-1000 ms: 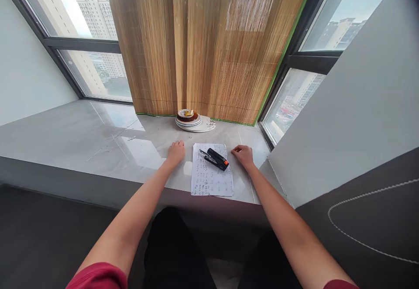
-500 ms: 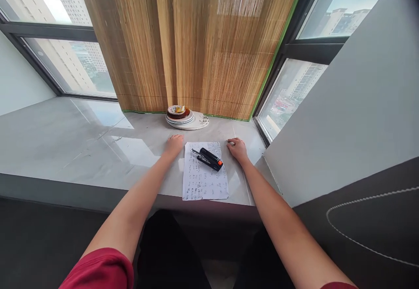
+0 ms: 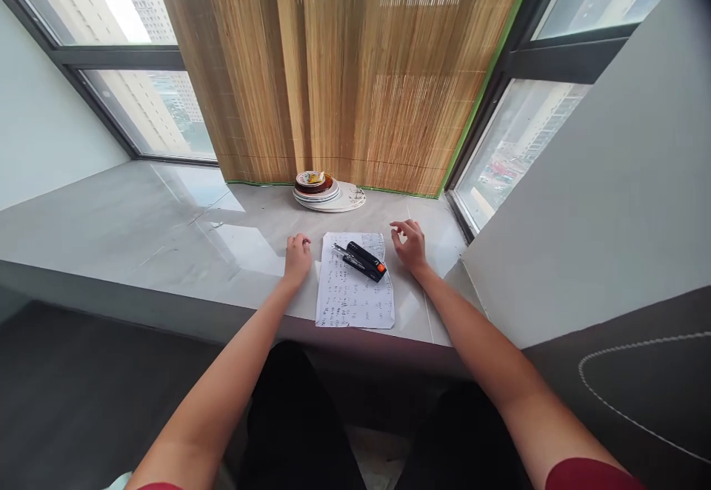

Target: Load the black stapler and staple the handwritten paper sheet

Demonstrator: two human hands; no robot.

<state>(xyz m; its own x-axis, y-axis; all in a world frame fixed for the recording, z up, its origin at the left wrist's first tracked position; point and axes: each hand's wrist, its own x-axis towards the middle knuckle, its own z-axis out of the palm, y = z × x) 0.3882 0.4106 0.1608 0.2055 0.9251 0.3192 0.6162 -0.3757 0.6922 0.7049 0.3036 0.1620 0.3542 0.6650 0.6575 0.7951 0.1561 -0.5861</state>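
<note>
A sheet of paper [image 3: 355, 305] with handwritten lines lies on the pale stone sill in front of me. On its upper half rests a black stapler [image 3: 366, 262] with an orange end and a thin silver part sticking out to the left. My left hand [image 3: 298, 259] is just left of the paper, its fingers loosely bent and nothing visible in them. To the right of the paper, my right hand [image 3: 409, 246] is held with thumb and fingers apart, also without anything in it. Neither hand touches the stapler.
A stack of plates and small dishes [image 3: 327, 195] stands at the back of the sill [image 3: 183, 253], against a bamboo blind [image 3: 344, 90]. Windows flank the blind. A grey wall [image 3: 583, 201] slants in on the right, and a beaded cord [image 3: 616, 407] hangs at lower right.
My left hand has drawn back slightly toward me and turned, with its fingers more bent. My right hand has lifted its fingers and spread them from the thumb. The view has shifted a little.
</note>
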